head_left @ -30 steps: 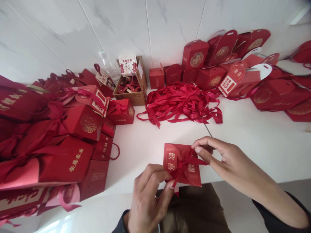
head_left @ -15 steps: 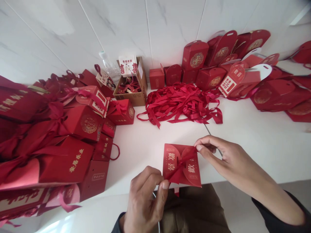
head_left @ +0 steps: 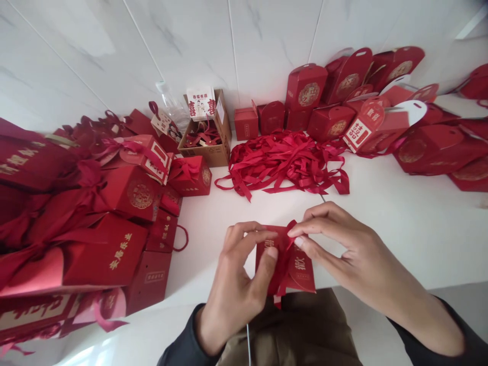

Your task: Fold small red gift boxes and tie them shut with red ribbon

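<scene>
A red gift box (head_left: 301, 274) with pale Chinese characters lies at the front edge of the white table, below a pile of ribbon. Red ribbon (head_left: 282, 272) crosses its top. My right hand (head_left: 343, 244) pinches a raised, folded part of this ribbon between thumb and forefinger at the box's upper side. Over the left half of the box is my left hand (head_left: 244, 269), its thumb and forefinger a little apart beside the ribbon. Whether its fingertips touch the box or the ribbon is hard to see. The hand hides the box's left side.
Loose red ribbons (head_left: 285, 162) are heaped at mid-table. Ribboned red boxes (head_left: 102, 254) are stacked at the left, more red boxes (head_left: 430, 147) stand at the right. A cardboard carton (head_left: 213, 152) and a clear plastic bottle (head_left: 171, 104) stand by the tiled wall.
My left hand has let go of the ribbon's lower end and moved up over the box. My right hand has moved left from the box's corner and now pinches a folded part of ribbon.
</scene>
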Tool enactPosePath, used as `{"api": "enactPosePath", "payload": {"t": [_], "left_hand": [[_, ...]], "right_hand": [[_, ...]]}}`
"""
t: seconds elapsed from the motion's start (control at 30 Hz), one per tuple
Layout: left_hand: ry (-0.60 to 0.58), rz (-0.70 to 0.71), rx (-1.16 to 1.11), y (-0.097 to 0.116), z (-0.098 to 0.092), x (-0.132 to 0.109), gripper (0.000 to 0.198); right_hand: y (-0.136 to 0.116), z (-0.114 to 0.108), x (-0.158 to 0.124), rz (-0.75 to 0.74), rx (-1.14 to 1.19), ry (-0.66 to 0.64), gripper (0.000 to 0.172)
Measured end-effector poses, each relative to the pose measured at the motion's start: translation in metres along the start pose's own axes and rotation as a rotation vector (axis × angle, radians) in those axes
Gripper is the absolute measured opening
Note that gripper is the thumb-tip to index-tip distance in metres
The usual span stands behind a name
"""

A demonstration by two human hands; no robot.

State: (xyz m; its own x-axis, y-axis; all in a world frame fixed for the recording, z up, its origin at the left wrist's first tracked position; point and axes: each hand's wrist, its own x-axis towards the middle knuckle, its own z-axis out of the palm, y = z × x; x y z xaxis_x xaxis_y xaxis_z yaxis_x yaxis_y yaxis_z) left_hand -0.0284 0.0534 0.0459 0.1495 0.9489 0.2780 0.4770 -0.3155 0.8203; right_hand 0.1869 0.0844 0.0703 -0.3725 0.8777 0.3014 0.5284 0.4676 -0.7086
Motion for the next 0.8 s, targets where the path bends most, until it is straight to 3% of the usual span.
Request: {"api": "enactPosePath", "payload": {"t": [0.13, 0.27, 0.33, 0.4, 0.5, 0.7, 0.8], "left_hand": [[-0.094, -0.013, 0.000, 0.006, 0.004, 0.011, 0.021], [-0.003, -0.055, -0.061, 0.006, 0.007, 0.015, 0.008], [0.033, -0.080, -0.090, 0.005, 0.008, 0.015, 0.007], [0.052, -0.100, -0.108, 0.004, 0.008, 0.016, 0.007], [0.054, -0.121, -0.126, 0.004, 0.008, 0.016, 0.007], [0.057, -0.139, -0.148, 0.004, 0.011, 0.015, 0.006], [0.061, -0.154, -0.153, 0.003, 0.011, 0.014, 0.007]], "right_hand": [[-0.005, -0.003, -0.002, -0.045, 0.045, 0.063, 0.017], [-0.011, -0.005, -0.011, 0.095, 0.051, 0.170, 0.010], [-0.014, -0.003, -0.016, 0.199, 0.046, 0.080, 0.019], [-0.016, 0.001, -0.020, 0.261, 0.048, -0.106, 0.025], [-0.018, 0.009, -0.023, 0.284, 0.042, -0.246, 0.018], [-0.023, 0.018, -0.019, 0.335, 0.059, -0.204, 0.035], [-0.026, 0.021, -0.017, 0.306, 0.025, -0.150, 0.033]]}}
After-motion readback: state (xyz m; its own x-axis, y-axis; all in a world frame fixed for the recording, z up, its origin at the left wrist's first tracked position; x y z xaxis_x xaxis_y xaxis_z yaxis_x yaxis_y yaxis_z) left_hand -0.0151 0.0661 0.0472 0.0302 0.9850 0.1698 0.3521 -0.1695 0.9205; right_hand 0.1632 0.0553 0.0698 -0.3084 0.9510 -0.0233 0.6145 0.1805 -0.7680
